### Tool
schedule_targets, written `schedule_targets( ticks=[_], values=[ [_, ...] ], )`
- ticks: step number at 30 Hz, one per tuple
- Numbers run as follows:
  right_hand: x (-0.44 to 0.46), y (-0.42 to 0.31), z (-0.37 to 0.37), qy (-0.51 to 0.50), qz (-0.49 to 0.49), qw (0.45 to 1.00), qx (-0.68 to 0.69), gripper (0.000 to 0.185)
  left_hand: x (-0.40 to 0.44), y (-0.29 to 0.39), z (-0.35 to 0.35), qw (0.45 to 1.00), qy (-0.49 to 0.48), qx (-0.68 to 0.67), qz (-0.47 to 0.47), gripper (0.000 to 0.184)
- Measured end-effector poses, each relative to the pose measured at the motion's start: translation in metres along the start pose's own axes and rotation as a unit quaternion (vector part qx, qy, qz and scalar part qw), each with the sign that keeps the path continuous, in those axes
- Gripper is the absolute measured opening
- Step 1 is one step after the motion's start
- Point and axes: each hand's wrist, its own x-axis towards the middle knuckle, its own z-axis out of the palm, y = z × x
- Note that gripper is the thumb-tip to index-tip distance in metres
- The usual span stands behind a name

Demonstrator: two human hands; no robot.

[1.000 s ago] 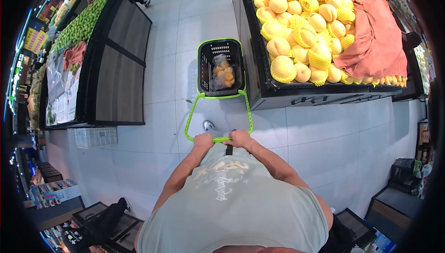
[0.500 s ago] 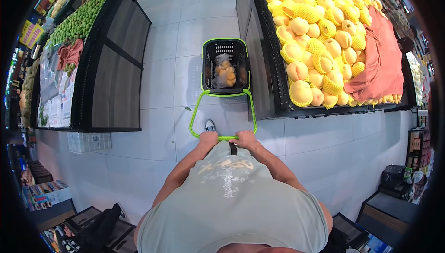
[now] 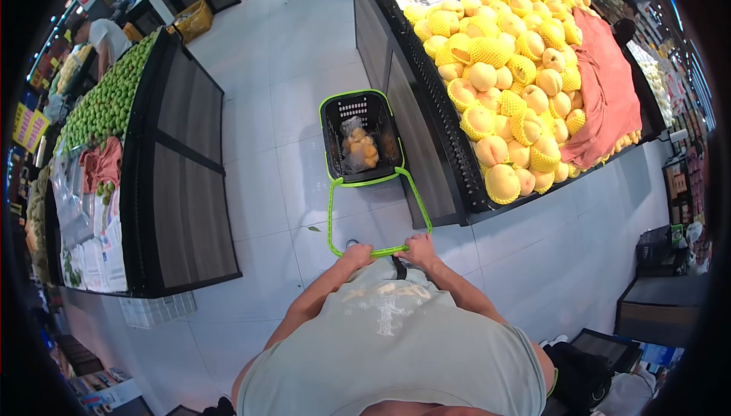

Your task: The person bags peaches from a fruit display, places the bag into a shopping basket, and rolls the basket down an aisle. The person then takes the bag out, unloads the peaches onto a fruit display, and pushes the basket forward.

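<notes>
A black shopping basket point(image 3: 329, 136) with a green rim stands on the floor ahead of me. Inside it lies a clear plastic bag of orange-yellow fruit point(image 3: 359, 148). The basket's long green handle point(image 3: 330, 214) reaches back to my waist. My left hand point(image 3: 356, 254) is closed around the left part of its end bar, and my right hand point(image 3: 418, 250) grips the right corner. Both sets of fingers are partly hidden from above. A shoe tip shows just beyond my left hand.
To the right, a black-sided stand holds yellow peaches point(image 3: 482, 76), many in foam nets, beside a red cloth point(image 3: 605, 88). On the left, another stand bears green fruit point(image 3: 126, 81). A yellow crate point(image 3: 192, 21) sits farther up the aisle. A person in white point(image 3: 109, 39) is behind the left stand.
The view has turned and moved up the aisle; more of the far aisle and the person at left now show. Both hands keep hold of the handle, and the basket stays ahead.
</notes>
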Motion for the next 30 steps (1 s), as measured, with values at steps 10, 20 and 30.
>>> schedule_targets(
  ticks=[10,20,30],
  values=[
    [0.037,0.003,0.027,0.11,0.09,0.989,-0.033,0.054,0.034,-0.032,-0.027,0.998,-0.036,0.012,0.04,0.053],
    [0.031,0.006,0.016,0.148,0.115,0.978,0.091,0.055,0.044,-0.012,-0.032,0.997,-0.064,-0.02,0.024,0.053],
    [0.132,0.011,-0.048,0.167,0.087,0.971,0.15,0.049,0.083,-0.015,-0.145,0.999,-0.027,0.031,-0.029,0.054]
  ],
)
